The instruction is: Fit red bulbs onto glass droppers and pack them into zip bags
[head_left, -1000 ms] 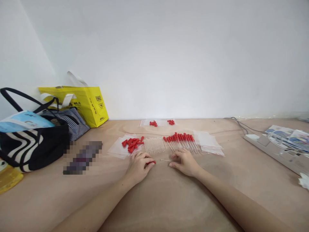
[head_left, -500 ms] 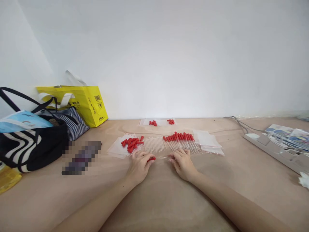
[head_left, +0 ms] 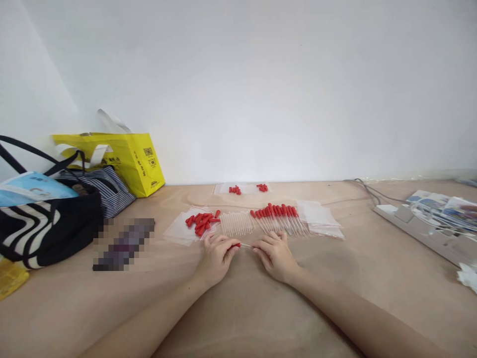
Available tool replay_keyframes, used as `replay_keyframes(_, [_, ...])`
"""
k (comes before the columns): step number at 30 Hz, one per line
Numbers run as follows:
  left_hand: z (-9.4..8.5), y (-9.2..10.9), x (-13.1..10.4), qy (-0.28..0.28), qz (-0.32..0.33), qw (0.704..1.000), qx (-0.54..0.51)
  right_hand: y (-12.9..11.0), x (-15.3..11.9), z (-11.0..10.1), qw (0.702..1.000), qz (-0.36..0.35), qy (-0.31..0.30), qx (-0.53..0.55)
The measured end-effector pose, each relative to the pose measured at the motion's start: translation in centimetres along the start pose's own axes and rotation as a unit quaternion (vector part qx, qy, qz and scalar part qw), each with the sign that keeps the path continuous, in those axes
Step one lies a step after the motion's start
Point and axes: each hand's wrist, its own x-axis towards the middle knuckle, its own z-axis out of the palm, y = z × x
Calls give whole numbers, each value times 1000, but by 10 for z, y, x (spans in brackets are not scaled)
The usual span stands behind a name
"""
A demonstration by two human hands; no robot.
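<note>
Between the fingers of my left hand (head_left: 218,258) is a red rubber bulb (head_left: 237,244). My right hand (head_left: 275,256) pinches a thin clear tube (head_left: 246,245), whose left end meets the bulb. Beyond my left hand, loose red bulbs (head_left: 202,222) lie on clear plastic bags (head_left: 179,229). A row of bare clear tubes (head_left: 237,223) sits in the middle. Just past my right hand lie several tubes with red bulbs on them (head_left: 280,211), side by side, with more clear bags (head_left: 319,217) to their right.
Near the wall, small red bulbs (head_left: 235,190) rest on plastic. A yellow bag (head_left: 143,164), a black bag (head_left: 70,226) and a blurred dark object (head_left: 124,244) are at the left. A pale tray (head_left: 421,233) with packets and a cable (head_left: 367,188) lie at the right.
My right hand has moved left with the clear tube. The tube and the red bulb, apart before, now meet.
</note>
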Motion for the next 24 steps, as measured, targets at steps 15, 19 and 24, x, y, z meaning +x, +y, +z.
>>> replay_keyframes(15, [2,13,-3,-10,54,998,2,2,-3,0,997,-71,9,25])
replay_keyframes(19, [3,14,-4,-20,66,998,-3,0,-2,0,995,-80,8,55])
replay_keyframes(24, [3,14,-4,-27,64,998,-6,-2,-1,2,995,-75,-2,68])
